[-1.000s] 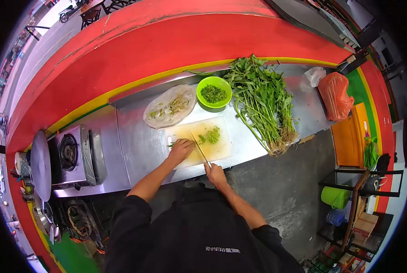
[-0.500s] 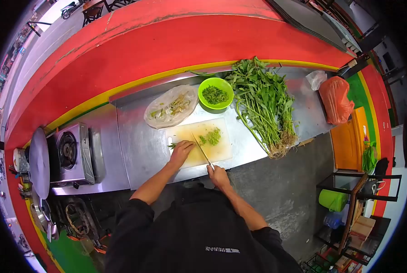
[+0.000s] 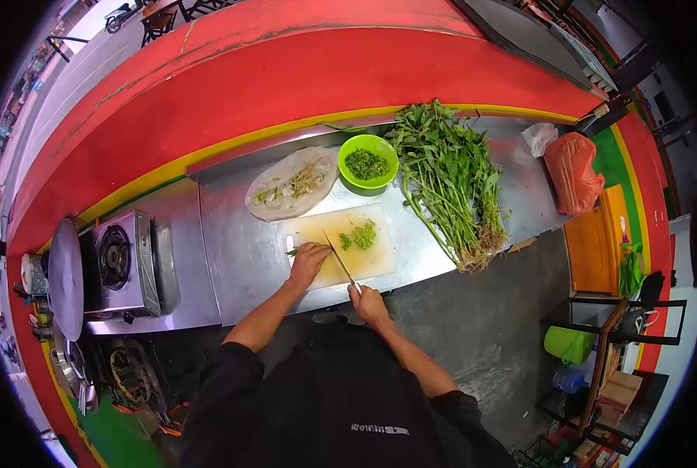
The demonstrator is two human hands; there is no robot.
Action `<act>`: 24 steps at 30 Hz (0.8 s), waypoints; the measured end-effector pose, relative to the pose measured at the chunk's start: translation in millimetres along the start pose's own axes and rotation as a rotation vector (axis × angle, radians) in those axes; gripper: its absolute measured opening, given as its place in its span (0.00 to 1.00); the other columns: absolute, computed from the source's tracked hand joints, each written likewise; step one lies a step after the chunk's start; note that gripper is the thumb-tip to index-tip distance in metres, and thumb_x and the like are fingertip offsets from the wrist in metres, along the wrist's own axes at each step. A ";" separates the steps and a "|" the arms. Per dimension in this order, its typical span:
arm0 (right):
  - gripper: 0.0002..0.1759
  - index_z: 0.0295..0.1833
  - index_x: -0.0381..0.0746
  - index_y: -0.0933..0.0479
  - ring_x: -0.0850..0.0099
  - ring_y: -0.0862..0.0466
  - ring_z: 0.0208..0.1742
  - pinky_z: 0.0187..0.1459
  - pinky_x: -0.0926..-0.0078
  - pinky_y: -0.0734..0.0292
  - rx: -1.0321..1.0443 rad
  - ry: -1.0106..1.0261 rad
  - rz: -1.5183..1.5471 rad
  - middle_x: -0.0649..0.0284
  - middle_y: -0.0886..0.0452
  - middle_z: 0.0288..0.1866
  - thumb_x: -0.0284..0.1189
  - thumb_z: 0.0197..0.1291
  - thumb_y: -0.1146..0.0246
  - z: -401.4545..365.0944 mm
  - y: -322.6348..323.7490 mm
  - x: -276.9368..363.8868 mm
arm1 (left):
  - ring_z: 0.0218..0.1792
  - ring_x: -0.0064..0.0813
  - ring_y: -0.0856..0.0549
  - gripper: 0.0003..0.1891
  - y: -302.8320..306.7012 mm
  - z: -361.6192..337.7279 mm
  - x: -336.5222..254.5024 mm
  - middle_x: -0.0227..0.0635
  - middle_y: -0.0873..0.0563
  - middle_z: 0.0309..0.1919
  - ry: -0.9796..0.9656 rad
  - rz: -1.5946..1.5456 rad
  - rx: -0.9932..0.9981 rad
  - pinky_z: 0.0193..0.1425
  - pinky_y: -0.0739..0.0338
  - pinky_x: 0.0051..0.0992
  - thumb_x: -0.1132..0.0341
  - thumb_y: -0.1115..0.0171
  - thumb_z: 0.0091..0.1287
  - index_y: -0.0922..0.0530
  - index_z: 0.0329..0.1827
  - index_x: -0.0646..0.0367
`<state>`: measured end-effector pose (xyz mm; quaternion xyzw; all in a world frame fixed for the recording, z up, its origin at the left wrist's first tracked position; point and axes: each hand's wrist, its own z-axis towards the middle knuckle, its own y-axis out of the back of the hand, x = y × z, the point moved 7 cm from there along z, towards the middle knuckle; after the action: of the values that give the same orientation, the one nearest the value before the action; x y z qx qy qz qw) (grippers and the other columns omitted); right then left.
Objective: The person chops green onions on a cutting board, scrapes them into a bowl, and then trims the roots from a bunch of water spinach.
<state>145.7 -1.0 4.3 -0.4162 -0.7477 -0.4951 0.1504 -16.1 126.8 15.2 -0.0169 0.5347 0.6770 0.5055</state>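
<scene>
A white cutting board lies on the steel counter, with a small heap of chopped greens on its right half. My right hand grips the handle of a knife, its blade slanting up and left across the board. Just left of the blade, my left hand is closed over green stalks, whose ends stick out on its left side. How much of the stalks lies under the fingers is hidden. Behind the board stands a lime green bowl holding more chopped greens.
A plastic bag with trimmings lies behind the board. Right of the bowl is a large bunch of rooted leafy greens. A gas stove stands at left, and a red plastic bag at the far right.
The knife and my right hand have shifted slightly left, its blade still beside my left fingers. Fewer stalk ends show left of my left hand. The whole view has moved a little.
</scene>
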 end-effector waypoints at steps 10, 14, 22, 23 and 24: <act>0.31 0.38 0.26 0.19 0.33 0.16 0.39 0.45 0.41 0.20 -0.037 -0.009 -0.052 0.31 0.18 0.32 0.48 0.73 0.45 -2.2 -8.0 -1.6 | 0.47 0.40 0.15 0.08 2.9 4.8 -8.2 0.38 0.12 0.44 0.043 0.053 0.013 0.53 0.21 0.36 0.74 0.31 0.60 0.13 0.42 0.61; 0.29 0.39 0.27 0.19 0.33 0.16 0.37 0.43 0.41 0.19 -0.097 0.020 -0.153 0.32 0.18 0.31 0.47 0.73 0.45 10.1 -18.1 -6.8 | 0.49 0.40 0.15 0.08 -6.5 -1.0 -1.8 0.38 0.13 0.44 0.022 0.044 0.021 0.54 0.21 0.37 0.74 0.33 0.60 0.15 0.42 0.62; 0.31 0.39 0.25 0.19 0.33 0.16 0.39 0.43 0.41 0.20 -0.084 0.043 -0.036 0.30 0.18 0.33 0.48 0.73 0.44 10.5 -13.9 0.3 | 0.51 0.39 0.16 0.09 2.8 2.2 -10.8 0.38 0.14 0.47 -0.005 0.079 0.087 0.56 0.21 0.36 0.75 0.36 0.61 0.15 0.44 0.63; 0.31 0.39 0.25 0.19 0.33 0.16 0.39 0.43 0.41 0.20 -0.085 0.041 -0.037 0.30 0.18 0.33 0.48 0.73 0.44 8.5 -13.6 1.0 | 0.51 0.39 0.16 0.09 1.1 1.9 -10.0 0.38 0.14 0.47 -0.007 0.091 0.101 0.56 0.21 0.36 0.75 0.36 0.61 0.15 0.44 0.63; 0.31 0.39 0.25 0.19 0.33 0.16 0.40 0.44 0.41 0.20 -0.086 0.021 -0.040 0.30 0.18 0.34 0.49 0.72 0.44 6.3 -14.0 0.1 | 0.51 0.39 0.16 0.09 0.6 2.1 -10.0 0.38 0.14 0.47 -0.007 0.087 0.102 0.56 0.21 0.36 0.75 0.36 0.61 0.15 0.44 0.63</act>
<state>136.0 2.3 -7.2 -0.4021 -0.7322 -0.5340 0.1304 -10.6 121.7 22.2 0.0347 0.5669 0.6703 0.4776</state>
